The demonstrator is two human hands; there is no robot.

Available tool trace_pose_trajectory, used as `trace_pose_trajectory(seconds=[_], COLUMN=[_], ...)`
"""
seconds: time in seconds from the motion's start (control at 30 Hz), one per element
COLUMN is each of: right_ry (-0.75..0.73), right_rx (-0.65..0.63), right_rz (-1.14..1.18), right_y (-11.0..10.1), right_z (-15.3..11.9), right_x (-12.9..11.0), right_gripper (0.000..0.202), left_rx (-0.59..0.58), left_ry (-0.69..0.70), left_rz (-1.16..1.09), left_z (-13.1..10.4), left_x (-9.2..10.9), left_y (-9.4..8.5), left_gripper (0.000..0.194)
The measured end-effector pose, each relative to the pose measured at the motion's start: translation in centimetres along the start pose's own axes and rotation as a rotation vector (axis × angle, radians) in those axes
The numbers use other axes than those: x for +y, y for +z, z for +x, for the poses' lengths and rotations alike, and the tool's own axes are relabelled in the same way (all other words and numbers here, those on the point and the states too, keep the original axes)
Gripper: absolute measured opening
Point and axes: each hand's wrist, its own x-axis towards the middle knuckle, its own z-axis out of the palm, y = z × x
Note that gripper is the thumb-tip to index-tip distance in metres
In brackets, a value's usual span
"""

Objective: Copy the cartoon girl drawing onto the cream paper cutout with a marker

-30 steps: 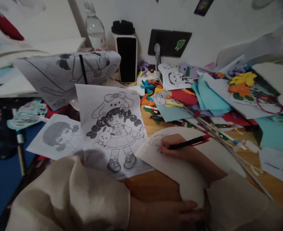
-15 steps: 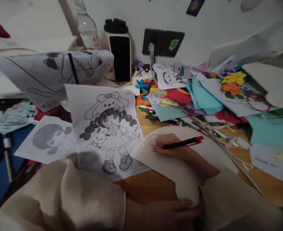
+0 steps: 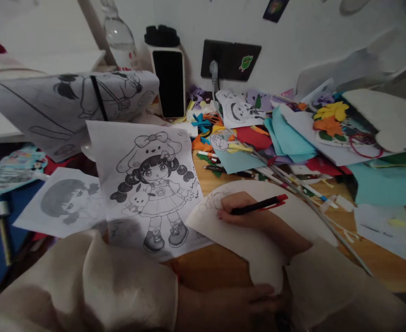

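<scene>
My right hand (image 3: 246,214) is closed around a black pen with a red clip (image 3: 260,205). Its tip end, hidden by the fingers, is at the upper left of a cream fan-shaped card (image 3: 301,207) with faint pencil curls on it. Low in the picture, my left hand (image 3: 254,302) lies in shadow with its fingers stretched out, touching the narrow lower tab of the card. To the left of the card rests a paper with a drawn figure (image 3: 161,184) in a dog-eared hat and braids.
A smaller portrait drawing (image 3: 67,200) and a folded drawing (image 3: 74,110) lie left. Behind stand a phone (image 3: 168,83), a dark-lidded cup (image 3: 161,36) and a clear bottle (image 3: 120,39). Coloured scraps (image 3: 206,122), turquoise paper (image 3: 289,133) and thin rods (image 3: 313,203) crowd the right.
The whole view has shifted slightly, so things appear a little further left. Both hands keep nearly the same place on the card, and the pen stays in my right hand.
</scene>
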Motion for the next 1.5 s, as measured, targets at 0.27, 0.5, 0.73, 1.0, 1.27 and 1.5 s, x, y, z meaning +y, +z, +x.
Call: trace_pose_trajectory(seconds=[0.27, 0.5, 0.73, 1.0, 1.27, 1.5], right_ry=[-0.007, -0.011, 0.015, 0.030, 0.040, 0.066], right_rx=[0.039, 0.013, 0.015, 0.002, -0.011, -0.030], right_rz=[-0.050, -0.007, 0.011, -0.006, 0.007, -0.024], right_y=[0.0, -0.1, -0.2, -0.1, -0.1, -0.3], right_z=[-0.2, -0.1, 0.0, 0.0, -0.1, 0.0], right_x=[0.4, 0.1, -0.3, -0.4, -0.3, -0.6], right_gripper=[0.038, 0.036, 0.034, 0.035, 0.037, 0.037], left_rx=[0.008, 0.020, -0.023, -0.018, -0.013, 0.031], left_ry=[-0.008, 0.001, 0.001, 0.004, -0.019, 0.005], left_rz=[-0.004, 0.071, 0.014, 0.015, 0.054, -0.023], left_z=[0.0, 0.1, 0.2, 0.1, 0.1, 0.0], left_x=[0.1, 0.4, 0.1, 0.1, 0.2, -0.3], left_y=[-0.2, 0.2, -0.2, -0.4, -0.8, -1.2], left_gripper=[0.019, 0.027, 0.016, 0.009, 0.021, 0.010])
